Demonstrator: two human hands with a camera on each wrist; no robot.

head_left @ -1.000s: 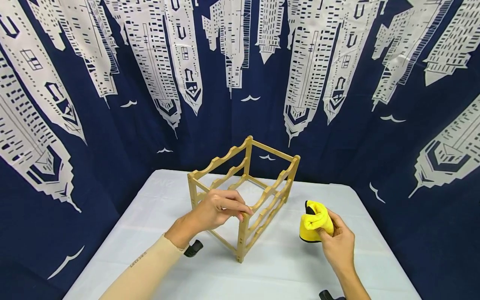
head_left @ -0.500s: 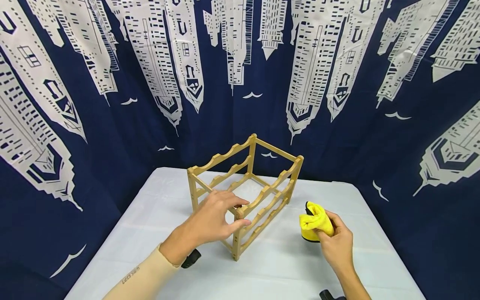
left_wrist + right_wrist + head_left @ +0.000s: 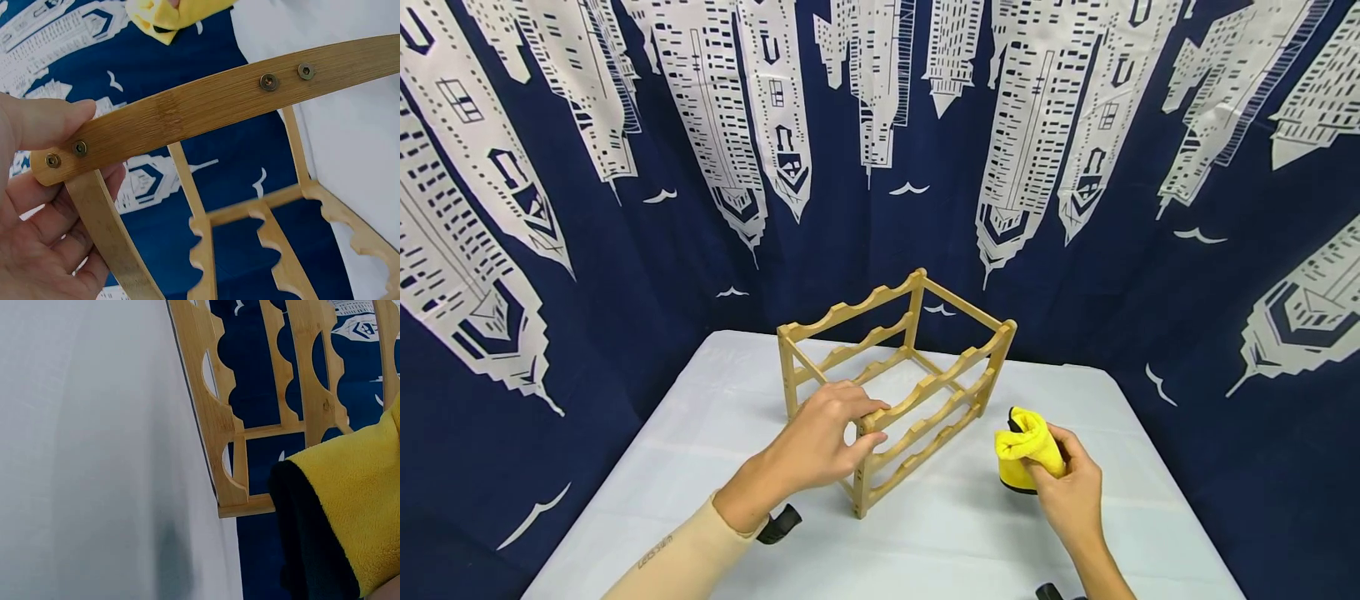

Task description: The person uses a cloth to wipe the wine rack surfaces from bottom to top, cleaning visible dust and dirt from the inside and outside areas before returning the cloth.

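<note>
A pale wooden wine rack [image 3: 925, 388] with scalloped rails stands upright on the white-covered table. At its near corner my left hand [image 3: 823, 433] grips the top of the post. The left wrist view shows the thumb lying along one side of that post [image 3: 187, 112] and the fingers behind it, close to two screw heads. Right of the rack, my right hand [image 3: 1075, 496] holds a folded yellow cloth [image 3: 1018, 467] with black edging, thumb in front. Up close in the right wrist view, the cloth [image 3: 356, 494] looks fluffy, and its dark underside shows; most of that hand is out of frame.
The white table [image 3: 940, 550] reaches back to a navy curtain [image 3: 865, 242] printed with white upside-down buildings and birds. Black wrist gear [image 3: 780, 525] sits beneath the left wrist, with another black piece [image 3: 1049, 592] by the right forearm.
The rack has turned: its near corner shifted left, its far right corner right. My left hand went from fingertips on the post's top to gripping around it. The cloth stays in my right hand.
</note>
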